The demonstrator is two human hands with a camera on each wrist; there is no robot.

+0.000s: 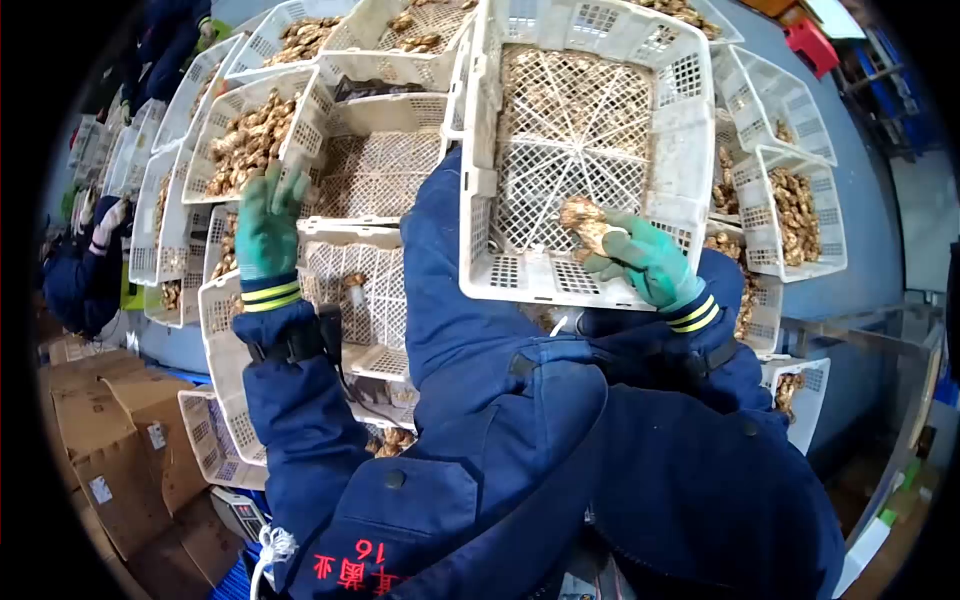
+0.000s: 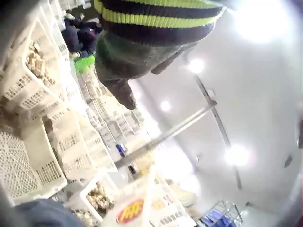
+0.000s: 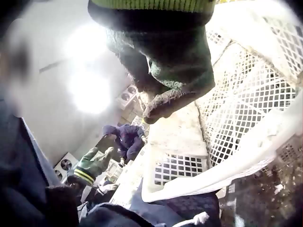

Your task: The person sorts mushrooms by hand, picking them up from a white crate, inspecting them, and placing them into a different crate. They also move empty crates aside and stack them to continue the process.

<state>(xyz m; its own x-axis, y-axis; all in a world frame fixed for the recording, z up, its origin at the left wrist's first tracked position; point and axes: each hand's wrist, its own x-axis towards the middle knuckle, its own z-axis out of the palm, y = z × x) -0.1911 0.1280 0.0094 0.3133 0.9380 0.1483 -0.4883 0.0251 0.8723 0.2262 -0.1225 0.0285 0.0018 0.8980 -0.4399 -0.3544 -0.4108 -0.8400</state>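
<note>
In the head view my right hand (image 1: pixel 645 262), in a green glove, grips a brown-and-white mushroom (image 1: pixel 588 220) over the near end of a white plastic crate (image 1: pixel 560 285). This crate lies across my lap, with a stained lattice floor. In the right wrist view the gloved fingers (image 3: pixel 165 105) curl and largely hide the mushroom. My green-gloved left hand (image 1: pixel 270 220) is raised at the left, by the corner of a crate (image 1: pixel 205 190) heaped with mushrooms (image 1: pixel 255 140). Its fingers look extended, and nothing shows in them in either view.
More white crates surround me, including one holding mushrooms (image 1: pixel 795 215) at the right. Beside my left arm, another crate (image 1: pixel 385 300) has a single mushroom (image 1: pixel 355 288) in it. Cardboard boxes (image 1: pixel 105 410) stand at lower left. Another person (image 1: pixel 85 260) works at far left.
</note>
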